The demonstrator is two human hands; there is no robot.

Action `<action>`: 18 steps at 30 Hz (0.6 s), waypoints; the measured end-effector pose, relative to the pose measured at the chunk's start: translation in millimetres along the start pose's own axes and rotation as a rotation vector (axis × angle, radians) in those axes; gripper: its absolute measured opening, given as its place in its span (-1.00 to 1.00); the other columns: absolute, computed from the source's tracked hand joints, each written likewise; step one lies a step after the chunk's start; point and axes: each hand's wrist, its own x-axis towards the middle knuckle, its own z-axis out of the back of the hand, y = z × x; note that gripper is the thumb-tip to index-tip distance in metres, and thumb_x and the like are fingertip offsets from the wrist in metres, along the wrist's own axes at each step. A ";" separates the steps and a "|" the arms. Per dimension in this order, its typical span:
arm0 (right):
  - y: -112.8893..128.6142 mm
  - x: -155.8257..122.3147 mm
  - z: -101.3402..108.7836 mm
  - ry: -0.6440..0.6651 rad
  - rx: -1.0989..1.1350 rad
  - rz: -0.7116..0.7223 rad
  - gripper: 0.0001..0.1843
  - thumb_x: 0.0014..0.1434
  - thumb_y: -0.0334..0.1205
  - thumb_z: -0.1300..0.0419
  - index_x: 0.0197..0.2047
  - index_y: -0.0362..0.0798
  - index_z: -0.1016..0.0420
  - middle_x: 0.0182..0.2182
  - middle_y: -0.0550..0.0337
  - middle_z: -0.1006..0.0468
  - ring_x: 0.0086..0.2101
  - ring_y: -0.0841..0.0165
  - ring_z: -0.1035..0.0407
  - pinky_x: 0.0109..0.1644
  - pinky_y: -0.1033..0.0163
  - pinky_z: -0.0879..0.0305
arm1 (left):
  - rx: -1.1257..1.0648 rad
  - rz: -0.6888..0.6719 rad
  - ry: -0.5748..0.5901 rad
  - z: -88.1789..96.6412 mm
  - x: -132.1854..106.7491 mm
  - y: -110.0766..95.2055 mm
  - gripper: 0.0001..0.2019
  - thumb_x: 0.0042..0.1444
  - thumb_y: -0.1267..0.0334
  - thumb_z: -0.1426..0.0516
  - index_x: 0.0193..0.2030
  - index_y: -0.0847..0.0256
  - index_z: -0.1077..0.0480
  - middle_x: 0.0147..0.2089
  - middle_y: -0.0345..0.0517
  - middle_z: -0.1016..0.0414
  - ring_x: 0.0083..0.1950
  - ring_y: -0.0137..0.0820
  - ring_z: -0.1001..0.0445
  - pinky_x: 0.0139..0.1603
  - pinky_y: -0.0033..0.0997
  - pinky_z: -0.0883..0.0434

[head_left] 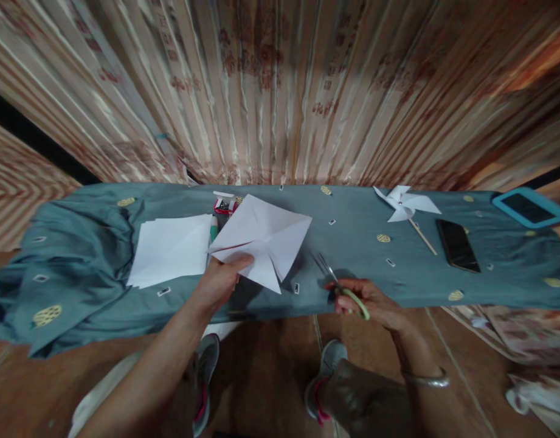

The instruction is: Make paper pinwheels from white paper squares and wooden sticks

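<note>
From my end, left hand (222,277) pinches the slit paper square (273,234) above the cloth (352,246), right hand (375,299) grips scissors (353,297) just beside it, so I'd steady that sheet and stop any cut short of centre.

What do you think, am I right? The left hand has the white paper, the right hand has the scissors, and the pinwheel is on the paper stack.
Almost! The pinwheel isn't on the paper stack: the head view shows it lying on the teal cloth, beside the black phone. The left hand does hold the white paper, and the right hand the scissors.
</note>
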 end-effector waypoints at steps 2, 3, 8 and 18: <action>-0.2 3.6 3.6 -0.181 0.041 0.104 -0.42 -0.13 0.15 -0.40 -0.16 -0.11 -0.53 -0.51 0.19 -0.57 -0.53 0.44 -0.36 -0.45 0.33 -0.27 | 0.109 0.000 0.032 -0.7 -5.4 4.2 -0.62 -0.32 0.38 -0.35 -0.25 0.23 -0.49 -0.38 -0.13 -0.58 -0.27 -0.23 -0.54 -0.20 -0.30 -0.45; 0.3 6.7 2.9 -0.274 0.077 0.166 -0.42 -0.12 0.19 -0.38 -0.17 -0.09 -0.54 -0.48 0.18 -0.59 -0.51 0.44 -0.36 -0.45 0.33 -0.26 | 0.160 0.003 0.050 -1.8 -8.8 7.0 -0.62 -0.33 0.38 -0.35 -0.25 0.22 -0.49 -0.35 -0.12 -0.59 -0.27 -0.25 -0.54 -0.21 -0.31 -0.45; 9.8 22.9 -11.8 -0.298 0.220 0.221 -0.39 -0.20 0.21 -0.39 -0.19 -0.07 -0.57 -0.44 0.21 -0.60 -0.50 0.44 -0.37 -0.45 0.35 -0.23 | 0.370 0.206 0.105 -8.7 -24.9 24.2 -0.64 -0.34 0.35 -0.36 -0.30 0.22 -0.44 -0.44 -0.21 -0.54 -0.44 -0.38 -0.47 -0.40 -0.43 -0.37; 14.9 38.1 -48.7 -0.381 0.548 0.144 -0.57 -0.38 -0.14 -0.48 -0.36 -0.05 -0.58 -0.53 0.27 -0.61 -0.55 0.36 -0.43 -0.47 0.32 -0.30 | -0.140 0.379 0.322 -21.9 -24.5 18.8 -0.63 -0.10 0.03 -0.28 -0.24 0.29 -0.50 -0.28 0.00 -0.61 -0.10 -0.12 -0.56 -0.11 -0.23 -0.48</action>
